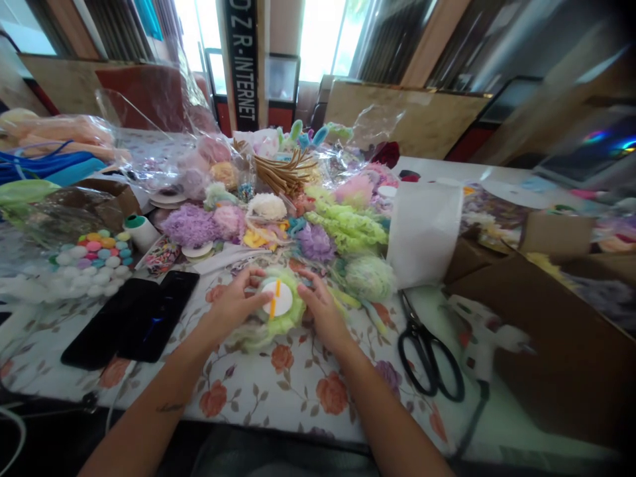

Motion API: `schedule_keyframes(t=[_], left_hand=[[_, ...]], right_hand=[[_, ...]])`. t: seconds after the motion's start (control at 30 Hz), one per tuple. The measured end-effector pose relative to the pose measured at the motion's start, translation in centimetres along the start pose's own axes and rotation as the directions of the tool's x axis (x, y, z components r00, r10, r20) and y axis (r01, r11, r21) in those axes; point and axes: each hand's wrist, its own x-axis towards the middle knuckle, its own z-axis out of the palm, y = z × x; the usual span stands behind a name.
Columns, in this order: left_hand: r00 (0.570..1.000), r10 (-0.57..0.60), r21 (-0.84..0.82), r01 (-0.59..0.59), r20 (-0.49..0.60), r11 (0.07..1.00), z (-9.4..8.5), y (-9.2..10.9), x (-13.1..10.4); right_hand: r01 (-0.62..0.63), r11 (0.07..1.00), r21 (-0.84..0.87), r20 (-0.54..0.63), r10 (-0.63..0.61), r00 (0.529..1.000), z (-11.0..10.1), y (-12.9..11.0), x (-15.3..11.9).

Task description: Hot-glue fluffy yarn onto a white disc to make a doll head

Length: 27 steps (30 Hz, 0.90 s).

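A fluffy pale green yarn rosette (291, 318) is held just above the flowered tablecloth. On its face sits a white round disc (283, 299), crossed by a narrow orange strip (275, 299). My left hand (237, 301) grips the rosette's left edge, its thumb lying on the disc and its fingers curled behind. From the right, my right hand (320, 306) closes on the other edge, with some fingertips hidden by the yarn. Loose pale yarn trails below the left hand. Close behind the right hand lies a ball of pale green yarn (370, 277).
Black scissors (430, 354) and a white glue gun (484, 338) lie at right, beside a brown cardboard box (561, 351) and a white roll (424, 232). Two dark phones (159, 318) lie left. Behind are colourful yarn bundles (191, 225), pompoms (94, 262) and brown stems (283, 171).
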Motion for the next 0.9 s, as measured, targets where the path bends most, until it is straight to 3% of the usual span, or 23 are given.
schedule_keyframes(t=[0.13, 0.27, 0.33, 0.4, 0.47, 0.53, 0.6, 0.67, 0.73, 0.9], left_hand=[[0.995, 0.008, 0.194, 0.011, -0.097, 0.981, -1.3, -1.4, 0.1], [0.996, 0.055, 0.309, -0.031, -0.069, 0.951, -1.1, -1.9, 0.8], [0.998, 0.066, 0.297, -0.061, -0.008, 0.953, -0.6, -2.1, 1.2], [0.997, 0.078, 0.261, -0.079, 0.015, 0.962, -0.1, -2.4, 1.4], [0.995, 0.095, 0.238, -0.093, 0.003, 0.967, 0.2, -2.7, 1.4], [0.994, 0.108, 0.242, -0.100, -0.023, 0.965, 0.3, -3.0, 1.2], [0.991, 0.124, 0.257, -0.108, -0.047, 0.960, 0.3, -3.2, 1.0], [0.987, 0.143, 0.279, -0.116, -0.078, 0.953, 0.1, -3.3, 0.7], [0.981, 0.168, 0.325, -0.127, -0.102, 0.937, 0.1, -3.3, 0.6], [0.971, 0.208, 0.432, -0.139, -0.117, 0.891, 0.2, -3.2, 0.4]], right_hand=[[-0.136, 0.991, 0.015, 0.079, 0.135, 0.988, 0.7, 0.5, -0.2], [-0.002, 0.979, -0.204, -0.036, -0.006, 0.999, -0.2, 0.2, 0.3], [0.100, 0.910, -0.401, -0.073, -0.140, 0.987, -1.3, -1.0, 1.4], [0.218, 0.747, -0.628, -0.003, -0.282, 0.959, -2.5, -2.9, 3.3], [0.331, 0.458, -0.825, 0.179, -0.343, 0.922, -3.3, -4.8, 6.0], [0.368, 0.148, -0.918, 0.324, -0.257, 0.911, -3.8, -6.2, 9.0], [0.358, -0.048, -0.932, 0.361, -0.098, 0.927, -4.2, -6.8, 11.5], [0.284, -0.149, -0.947, 0.285, 0.015, 0.958, -4.7, -6.9, 13.2], [0.188, -0.194, -0.963, 0.181, 0.052, 0.982, -5.6, -7.0, 14.0], [0.005, -0.214, -0.977, 0.011, -0.026, 1.000, -7.9, -8.0, 13.7]])
